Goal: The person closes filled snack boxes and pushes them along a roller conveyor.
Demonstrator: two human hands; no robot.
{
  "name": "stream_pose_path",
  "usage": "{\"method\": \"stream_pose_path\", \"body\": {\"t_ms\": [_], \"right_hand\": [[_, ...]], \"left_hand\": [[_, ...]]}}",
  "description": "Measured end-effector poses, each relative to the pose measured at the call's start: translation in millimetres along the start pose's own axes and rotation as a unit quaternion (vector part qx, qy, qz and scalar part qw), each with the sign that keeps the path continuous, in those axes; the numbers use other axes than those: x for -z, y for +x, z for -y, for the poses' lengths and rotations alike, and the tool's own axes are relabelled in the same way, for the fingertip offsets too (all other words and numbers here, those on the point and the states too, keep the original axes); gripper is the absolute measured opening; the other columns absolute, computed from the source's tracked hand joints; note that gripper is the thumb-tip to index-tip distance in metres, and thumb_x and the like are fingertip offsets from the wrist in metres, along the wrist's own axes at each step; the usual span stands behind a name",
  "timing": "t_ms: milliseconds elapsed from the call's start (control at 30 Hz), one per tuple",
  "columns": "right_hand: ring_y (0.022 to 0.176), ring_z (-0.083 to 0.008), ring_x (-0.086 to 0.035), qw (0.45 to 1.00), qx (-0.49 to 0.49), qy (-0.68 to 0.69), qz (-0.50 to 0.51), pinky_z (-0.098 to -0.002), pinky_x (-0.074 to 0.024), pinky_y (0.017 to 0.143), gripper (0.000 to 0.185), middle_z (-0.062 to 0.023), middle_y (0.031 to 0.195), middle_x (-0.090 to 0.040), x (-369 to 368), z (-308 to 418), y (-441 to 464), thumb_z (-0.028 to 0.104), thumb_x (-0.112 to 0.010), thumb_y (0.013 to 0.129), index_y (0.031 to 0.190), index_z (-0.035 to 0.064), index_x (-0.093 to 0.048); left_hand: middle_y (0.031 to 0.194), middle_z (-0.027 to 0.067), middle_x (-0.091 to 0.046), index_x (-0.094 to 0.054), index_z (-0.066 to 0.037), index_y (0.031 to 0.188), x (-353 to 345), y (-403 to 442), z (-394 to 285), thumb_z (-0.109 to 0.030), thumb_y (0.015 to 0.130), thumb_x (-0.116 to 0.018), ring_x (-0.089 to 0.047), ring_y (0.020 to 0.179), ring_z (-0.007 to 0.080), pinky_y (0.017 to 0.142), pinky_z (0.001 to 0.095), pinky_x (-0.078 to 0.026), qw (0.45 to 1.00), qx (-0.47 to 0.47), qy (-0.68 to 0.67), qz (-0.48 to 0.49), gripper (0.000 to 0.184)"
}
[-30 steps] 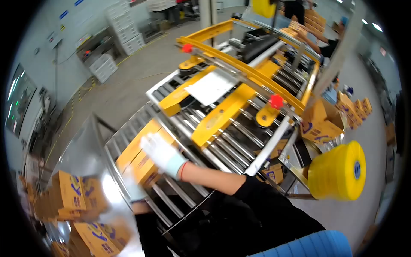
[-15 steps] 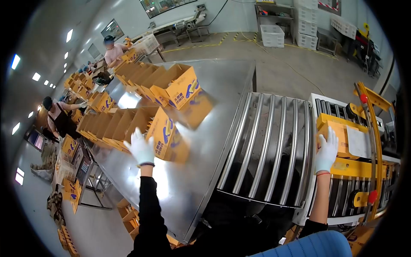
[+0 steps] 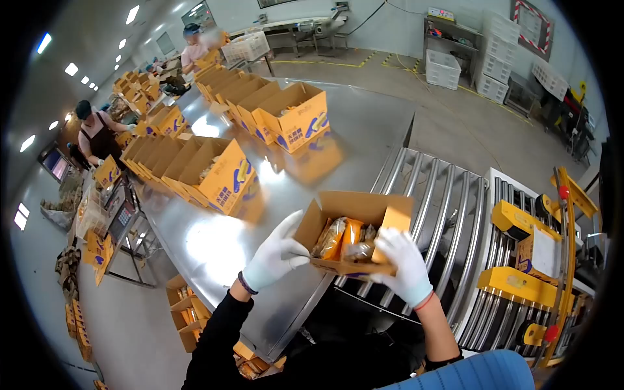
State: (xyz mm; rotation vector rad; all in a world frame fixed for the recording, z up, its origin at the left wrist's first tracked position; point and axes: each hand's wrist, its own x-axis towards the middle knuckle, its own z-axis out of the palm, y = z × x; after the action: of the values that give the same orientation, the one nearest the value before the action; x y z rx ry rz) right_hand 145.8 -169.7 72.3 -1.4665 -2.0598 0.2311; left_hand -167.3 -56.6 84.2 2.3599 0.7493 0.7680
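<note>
An open cardboard box (image 3: pixel 395 213), yellow-orange outside and brown inside, sits tilted where the metal table meets the rollers. Silver and orange wrapped packets (image 3: pixel 344 239) fill its bottom. My left hand (image 3: pixel 276 255), in a white glove, is at the box's left end, with its fingers partly bent against the wall. At the right front corner, my gloved right hand (image 3: pixel 404 265) grips the box wall, slightly smeared by motion. Beyond my left hand, a row of similar open boxes (image 3: pixel 224 185) stands on the table.
Another row of open boxes (image 3: pixel 302 123) is farther back on the steel table (image 3: pixel 364 110). To the right, a roller conveyor (image 3: pixel 448 221) leads to a machine with yellow guides (image 3: pixel 517 286), holding a box (image 3: pixel 525 253). Two people work at the far left. More boxes (image 3: pixel 185 309) lie below the table.
My left hand has come right from the row, and a filled box is now in front of me. My right hand has left the machine's box for this one. The view has shifted.
</note>
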Motion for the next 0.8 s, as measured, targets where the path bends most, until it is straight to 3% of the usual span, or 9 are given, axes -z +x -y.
{"method": "stream_pose_path", "body": {"t_ms": [133,167,233,300,400,533,600,700,800], "right_hand": [[0.128,-0.0294,-0.058,0.997,0.052,-0.001,0.05,-0.0464,-0.0387,0.116,0.047,-0.0106,0.133,-0.067,-6.3,-13.9,-37.1,0.029,-0.082,0.08,0.12,0.0082,-0.07],[0.128,-0.0294,-0.058,0.997,0.051,-0.003,0.053,-0.0464,-0.0387,0.116,0.047,-0.0106,0.133,-0.067,-2.1,-14.2,-39.7,0.029,-0.082,0.08,0.12,0.0082,-0.07],[0.127,-0.03,-0.059,0.943,-0.187,0.275,0.0,-0.0447,-0.0397,0.115,0.045,-0.0115,0.133,-0.067,5.5,-13.9,-38.2,0.029,-0.079,0.083,0.123,0.0087,-0.07],[0.128,-0.038,-0.056,0.997,-0.074,0.007,-0.033,-0.0444,-0.0424,0.112,0.065,-0.0182,0.138,-0.062,8.7,-26.2,-13.9,0.029,-0.079,0.082,0.138,0.0045,-0.059],[0.143,-0.0412,-0.039,0.979,-0.08,-0.182,-0.051,-0.0547,-0.0257,0.122,0.092,-0.0225,0.153,-0.045,23.1,-10.7,16.4,0.02,-0.086,0.067,0.148,0.0001,-0.046],[0.147,-0.0413,-0.034,0.983,-0.107,-0.136,-0.062,-0.059,-0.0198,0.124,0.105,-0.024,0.156,-0.04,-17.9,-0.9,-29.1,0.018,-0.087,0.061,0.15,-0.0074,-0.039],[0.139,-0.0506,-0.037,0.987,-0.104,-0.117,0.029,-0.0596,-0.0237,0.123,0.108,-0.0255,0.147,-0.042,-16.7,-0.1,-52.3,0.018,-0.091,0.062,0.151,-0.0059,-0.035],[0.141,-0.0502,-0.037,0.977,-0.136,-0.162,0.04,-0.0601,-0.0196,0.125,0.11,-0.0278,0.148,-0.042,-1.8,-43.4,-77.0,0.017,-0.091,0.062,0.153,-0.0056,-0.032],[0.153,-0.0386,-0.025,0.925,-0.278,-0.256,-0.049,-0.0489,-0.0166,0.128,0.113,-0.0218,0.162,-0.033,16.0,-84.6,-58.8,0.01,-0.088,0.058,0.155,-0.005,-0.031]], "left_hand": [[0.141,0.0176,-0.062,-0.07,-0.004,0.102,-21.0,54.7,-24.4,-0.02,0.094,-0.071,-0.064,0.123,0.0317,0.103,0.0364,-0.05,0.968,0.127,-0.201,0.085,0.017],[0.129,0.017,-0.068,-0.069,-0.005,0.107,-37.1,71.4,-19.4,-0.027,0.098,-0.065,-0.07,0.109,0.031,0.094,0.0354,-0.054,0.989,0.052,-0.094,0.099,0.024],[0.106,0.0149,-0.069,-0.069,-0.004,0.107,-73.1,102.0,5.7,-0.027,0.099,-0.061,-0.066,0.102,0.0341,0.089,0.0401,-0.053,0.996,0.044,-0.03,0.066,0.026],[0.093,0.0151,-0.061,-0.064,-0.004,0.088,-102.3,115.2,19.2,-0.026,0.094,-0.063,-0.061,0.094,0.0344,0.085,0.0447,-0.051,0.978,-0.146,0.152,0.006,0.023],[0.114,0.014,-0.06,-0.063,-0.006,0.108,-114.2,107.4,14.7,-0.036,0.088,-0.073,-0.06,0.105,0.0366,0.095,0.0433,-0.049,0.965,-0.073,0.201,-0.154,0.038],[0.126,0.0156,-0.06,-0.055,0.0,0.133,-109.3,76.9,29.3,-0.036,0.092,-0.075,-0.06,0.119,0.0285,0.103,0.039,-0.049,0.952,0.149,-0.063,-0.261,0.059],[0.126,0.0157,-0.064,-0.052,0.004,0.139,-103.7,82.4,39.2,-0.034,0.093,-0.075,-0.061,0.12,0.0225,0.104,0.0357,-0.049,0.9,0.245,-0.359,-0.04,0.064],[0.122,0.0152,-0.069,-0.059,0.005,0.132,-144.1,123.5,31.9,-0.029,0.095,-0.071,-0.066,0.111,0.0205,0.098,0.0354,-0.052,0.934,0.236,-0.262,-0.057,0.051],[0.136,0.0293,-0.057,-0.051,0.006,0.139,-252.6,175.1,1.0,-0.034,0.094,-0.07,-0.056,0.126,0.0394,0.111,0.0398,-0.042,0.951,0.171,-0.173,-0.193,0.063]]}}
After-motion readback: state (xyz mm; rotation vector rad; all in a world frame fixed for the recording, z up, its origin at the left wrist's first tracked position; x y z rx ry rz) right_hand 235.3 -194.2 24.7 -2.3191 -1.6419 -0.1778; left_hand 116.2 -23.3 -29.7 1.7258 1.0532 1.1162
